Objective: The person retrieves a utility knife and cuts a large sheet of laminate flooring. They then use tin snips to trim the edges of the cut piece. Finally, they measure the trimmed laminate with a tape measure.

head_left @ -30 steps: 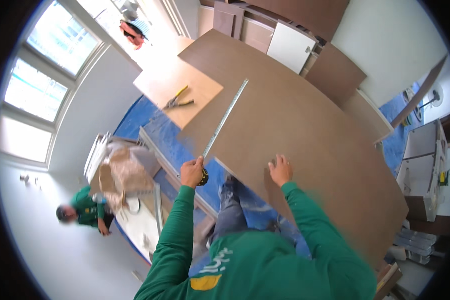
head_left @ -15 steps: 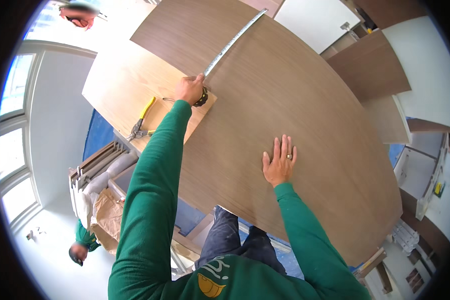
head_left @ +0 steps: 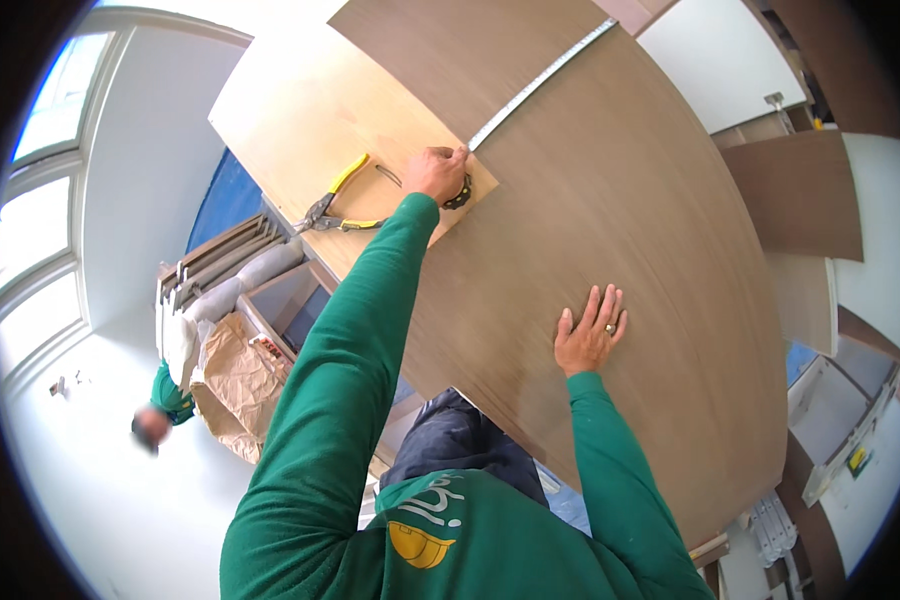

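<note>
A long silver ruler (head_left: 542,83) lies slantwise across a brown wood-grain panel (head_left: 630,220), its near end pinched in the fingers of my left hand (head_left: 436,174). That hand is over the corner of a pale wood board (head_left: 290,100) that lies on the panel. A dark band (head_left: 459,192) circles my left wrist. My right hand (head_left: 586,335) rests flat on the brown panel with its fingers stretched out, a ring on one of them. Beside my left forearm, yellow-and-black-handled pliers (head_left: 320,212) lie on the pale board with their handles spread.
Crumpled brown paper (head_left: 240,375) and stacked frames (head_left: 220,262) stand left of the panel. A person in green (head_left: 173,393) is at the far left, near windows (head_left: 45,210). At the right are loose boards (head_left: 800,190) and an opened cabinet carcass (head_left: 842,390).
My view has shifted, so the panel, ruler and both hands appear farther right. My left hand still pinches the ruler's end; my right hand still lies flat.
</note>
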